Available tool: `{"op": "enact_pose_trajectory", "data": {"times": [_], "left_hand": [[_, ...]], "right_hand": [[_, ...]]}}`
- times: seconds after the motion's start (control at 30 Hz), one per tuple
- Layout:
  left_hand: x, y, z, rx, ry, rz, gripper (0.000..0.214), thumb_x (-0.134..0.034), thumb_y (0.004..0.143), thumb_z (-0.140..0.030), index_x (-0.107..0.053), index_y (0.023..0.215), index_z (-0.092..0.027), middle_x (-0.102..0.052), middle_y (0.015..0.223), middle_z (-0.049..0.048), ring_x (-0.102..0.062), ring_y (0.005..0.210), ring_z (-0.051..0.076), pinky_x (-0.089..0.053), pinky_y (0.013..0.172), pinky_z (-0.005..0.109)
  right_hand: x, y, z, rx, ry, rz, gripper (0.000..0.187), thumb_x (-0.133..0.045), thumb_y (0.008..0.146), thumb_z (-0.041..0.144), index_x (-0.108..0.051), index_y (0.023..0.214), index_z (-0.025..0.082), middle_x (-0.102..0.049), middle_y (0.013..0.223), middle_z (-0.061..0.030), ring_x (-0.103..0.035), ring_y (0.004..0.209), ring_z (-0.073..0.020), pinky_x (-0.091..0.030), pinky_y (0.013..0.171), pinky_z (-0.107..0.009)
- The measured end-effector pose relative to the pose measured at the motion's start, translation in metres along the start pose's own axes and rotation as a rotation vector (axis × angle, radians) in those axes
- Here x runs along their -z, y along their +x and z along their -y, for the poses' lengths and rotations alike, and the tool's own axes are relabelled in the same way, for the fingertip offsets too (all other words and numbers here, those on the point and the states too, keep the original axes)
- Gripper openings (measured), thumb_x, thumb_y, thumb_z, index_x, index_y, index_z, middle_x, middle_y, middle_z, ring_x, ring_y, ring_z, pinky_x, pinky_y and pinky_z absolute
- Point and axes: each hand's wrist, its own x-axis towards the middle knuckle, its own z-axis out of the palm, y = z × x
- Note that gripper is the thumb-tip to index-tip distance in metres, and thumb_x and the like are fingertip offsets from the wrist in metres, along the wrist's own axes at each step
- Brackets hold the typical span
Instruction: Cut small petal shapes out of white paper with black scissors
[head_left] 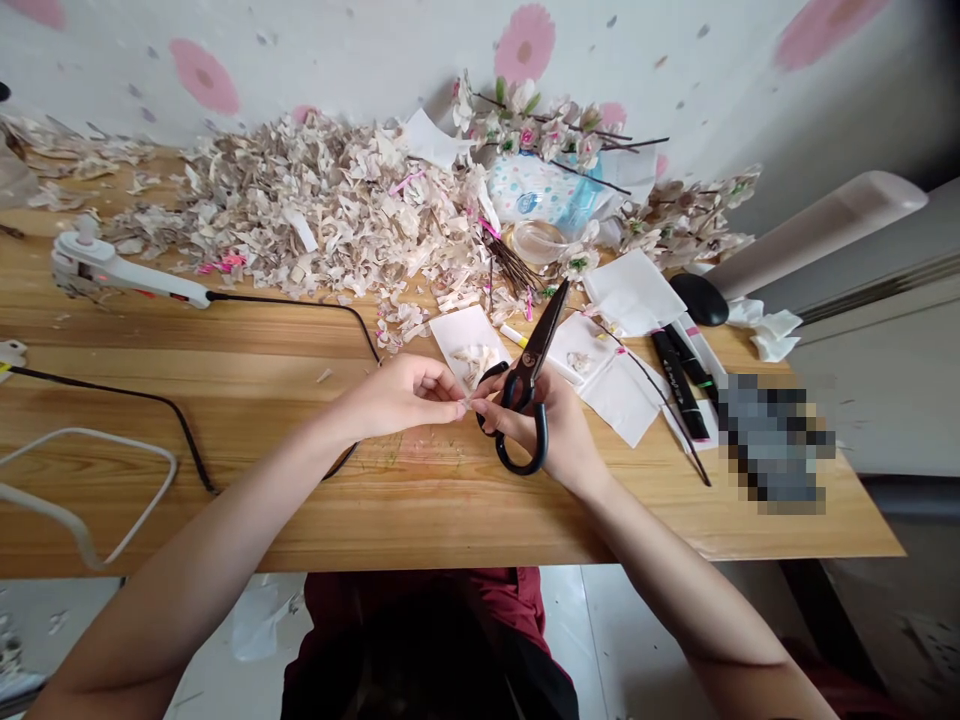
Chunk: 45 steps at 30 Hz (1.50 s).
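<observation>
My right hand (566,430) is closed around a pair of black-handled scissors (538,345), whose dark blades point up and away from me. Its thumb and fingertip also meet my left hand (405,395), which pinches a small pale scrap (468,402), too small to make out clearly. Both hands are just above the table, fingertips nearly touching. Right behind them lies a white paper square (457,335) with cream petal-like pieces (478,362) on it. To the right of the scissors, another little petal piece (577,362) rests on white paper.
A large heap of cream paper petals (300,200) covers the back of the wooden table (420,520). A white glue gun (127,270) with a black cord lies left. Flowered branches (547,130) rest on a wipes pack (532,190). Black markers (679,385) and a white lamp (817,230) are right.
</observation>
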Motion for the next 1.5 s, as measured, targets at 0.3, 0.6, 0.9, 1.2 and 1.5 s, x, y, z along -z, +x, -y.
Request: {"op": "enact_pose_trajectory", "data": {"times": [0.3,0.6,0.9,1.2,1.5], "left_hand": [[-0.004,0.0,0.002,-0.15,0.044,-0.081,0.015,-0.073,0.072,-0.028,-0.065,0.073,-0.016,-0.066,0.072,0.0003,-0.06,0.067,0.012,-0.047,0.068,0.025],[-0.007,0.0,0.003,-0.118,-0.002,-0.13,0.019,-0.074,0.072,-0.033,-0.067,0.074,-0.015,-0.07,0.076,0.0027,-0.064,0.071,0.014,-0.05,0.074,0.028],[-0.005,0.0,0.002,-0.063,0.015,-0.117,0.014,-0.073,0.069,-0.027,-0.066,0.073,-0.016,-0.071,0.072,0.0019,-0.065,0.067,0.015,-0.051,0.069,0.028],[-0.01,0.002,0.013,-0.129,0.096,-0.093,0.009,-0.07,0.069,-0.023,-0.065,0.073,-0.015,-0.071,0.074,0.003,-0.065,0.07,0.016,-0.051,0.071,0.03],[-0.009,0.002,0.012,-0.121,-0.004,-0.111,0.012,-0.072,0.069,-0.023,-0.064,0.074,-0.015,-0.073,0.075,0.0041,-0.067,0.069,0.016,-0.051,0.067,0.028]], "right_hand": [[-0.001,0.0,-0.001,-0.033,0.031,0.008,0.042,-0.076,0.071,0.048,-0.047,0.084,0.021,-0.061,0.077,-0.0002,-0.056,0.058,-0.0117,-0.048,0.056,-0.027],[0.0,-0.001,0.002,-0.034,0.049,-0.005,0.039,-0.076,0.073,0.044,-0.048,0.085,0.02,-0.06,0.074,0.0005,-0.056,0.057,-0.0122,-0.048,0.056,-0.028],[-0.004,0.001,-0.004,0.039,0.084,-0.041,0.042,-0.08,0.071,0.04,-0.044,0.082,0.021,-0.062,0.082,0.0,-0.058,0.064,-0.0115,-0.049,0.058,-0.026],[-0.002,0.0,-0.004,0.082,0.056,0.004,0.036,-0.075,0.077,0.037,-0.043,0.084,0.021,-0.06,0.08,0.0006,-0.057,0.063,-0.0109,-0.048,0.06,-0.027],[-0.001,0.0,0.0,0.067,0.069,-0.011,0.039,-0.075,0.076,0.04,-0.042,0.084,0.022,-0.059,0.079,0.0012,-0.057,0.063,-0.0116,-0.05,0.061,-0.028]]}}
